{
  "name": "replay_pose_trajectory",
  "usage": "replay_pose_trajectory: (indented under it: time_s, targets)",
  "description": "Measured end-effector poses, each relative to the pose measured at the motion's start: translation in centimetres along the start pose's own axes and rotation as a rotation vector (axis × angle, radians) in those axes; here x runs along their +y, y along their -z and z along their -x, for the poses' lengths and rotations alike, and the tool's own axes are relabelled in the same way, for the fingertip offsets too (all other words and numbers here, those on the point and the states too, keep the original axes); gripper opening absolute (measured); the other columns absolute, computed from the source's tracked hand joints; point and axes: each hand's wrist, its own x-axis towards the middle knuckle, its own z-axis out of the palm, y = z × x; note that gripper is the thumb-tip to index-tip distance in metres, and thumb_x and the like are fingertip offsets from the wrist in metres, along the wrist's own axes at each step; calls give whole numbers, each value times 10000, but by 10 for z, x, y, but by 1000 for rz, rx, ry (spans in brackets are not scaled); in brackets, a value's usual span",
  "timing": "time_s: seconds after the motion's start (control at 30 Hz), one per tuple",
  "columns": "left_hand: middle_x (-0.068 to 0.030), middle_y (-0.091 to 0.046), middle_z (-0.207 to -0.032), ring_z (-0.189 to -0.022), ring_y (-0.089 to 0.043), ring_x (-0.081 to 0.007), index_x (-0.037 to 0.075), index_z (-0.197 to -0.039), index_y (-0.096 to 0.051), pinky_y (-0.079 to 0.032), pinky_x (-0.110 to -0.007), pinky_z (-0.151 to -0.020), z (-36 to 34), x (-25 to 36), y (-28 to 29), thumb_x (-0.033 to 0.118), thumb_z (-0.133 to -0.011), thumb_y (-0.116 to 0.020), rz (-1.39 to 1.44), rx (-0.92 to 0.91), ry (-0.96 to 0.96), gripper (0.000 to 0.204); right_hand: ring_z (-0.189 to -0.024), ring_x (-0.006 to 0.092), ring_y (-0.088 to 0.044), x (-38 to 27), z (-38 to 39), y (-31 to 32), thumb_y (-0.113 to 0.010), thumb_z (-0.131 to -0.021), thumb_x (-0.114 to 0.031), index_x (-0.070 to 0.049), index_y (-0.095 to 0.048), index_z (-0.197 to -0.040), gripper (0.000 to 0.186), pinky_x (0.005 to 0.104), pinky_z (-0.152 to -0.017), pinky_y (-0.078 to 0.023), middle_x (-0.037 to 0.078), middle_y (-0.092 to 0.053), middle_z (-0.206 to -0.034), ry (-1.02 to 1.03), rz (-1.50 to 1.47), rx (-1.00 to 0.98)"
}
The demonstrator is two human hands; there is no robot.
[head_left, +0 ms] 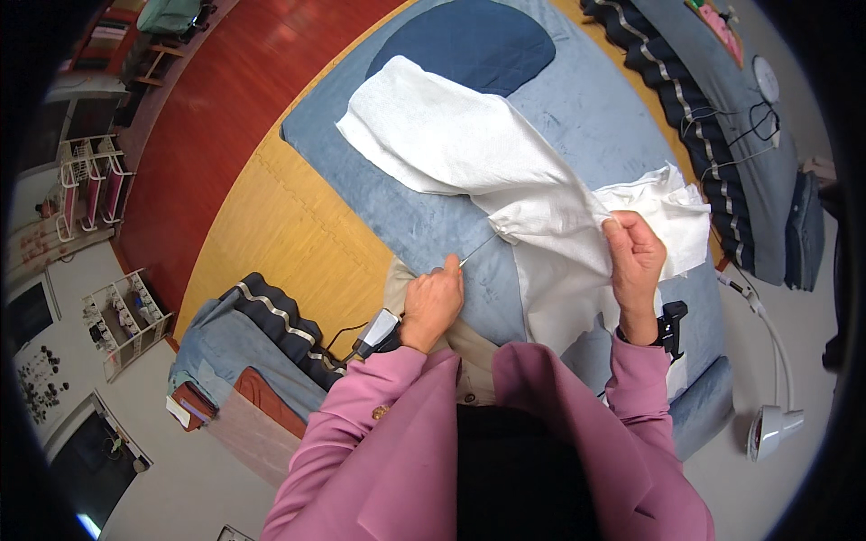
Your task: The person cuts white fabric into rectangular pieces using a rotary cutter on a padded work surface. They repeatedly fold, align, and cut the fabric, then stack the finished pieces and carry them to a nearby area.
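A long piece of white cloth (460, 135) lies across the blue plush cover (577, 126) in front of me. My right hand (636, 257) pinches the gathered edge of this cloth between thumb and fingers and lifts it off the cover. My left hand (433, 302) is closed, thumb against forefinger, on a thin needle (464, 262). From its fingertips a fine thread (483, 246) runs taut to a puckered spot in the cloth. More crumpled white cloth (672, 212) lies beyond my right hand.
A dark blue rounded pad (469, 41) lies at the far end of the cover. At the right stand a white lamp (774, 431) and another blue-covered bed (722, 117) with a dark ruffled skirt. White wire racks (126, 320) are at the left.
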Motion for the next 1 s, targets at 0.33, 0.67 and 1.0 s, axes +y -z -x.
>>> replay_pose_trajectory:
  time_s: [0.33, 0.67, 1.0]
  targets:
    - [-161, -636, -665, -551, -652, -350, 66, -904, -496, -513, -439, -489, -20, 30, -14, 213, -963, -558, 103, 82, -148, 170, -668, -7, -440, -12, 33, -18, -598, -1000, -104, -20, -646, -1003, 98, 178, -574, -344, -81, -565, -759, -154, -142, -228]
    - [-179, -652, -709, -573, -669, -361, 51, -936, -529, -537, -457, -493, -50, 86, -7, 189, -953, -564, 282, 252, -123, 143, -720, -1, -471, -45, 42, -22, -558, -1016, -103, -8, -607, -1068, 119, 169, -630, -350, -43, -612, -860, -156, -406, -176]
    - [-169, -652, -704, -602, -673, -349, 26, -930, -580, -544, -429, -519, -53, 63, -27, 189, -944, -567, 264, 272, -196, 163, -773, 42, -530, -60, 66, -30, -581, -990, -74, -14, -625, -1019, 80, 209, -695, -431, -29, -618, -861, -86, -232, -195]
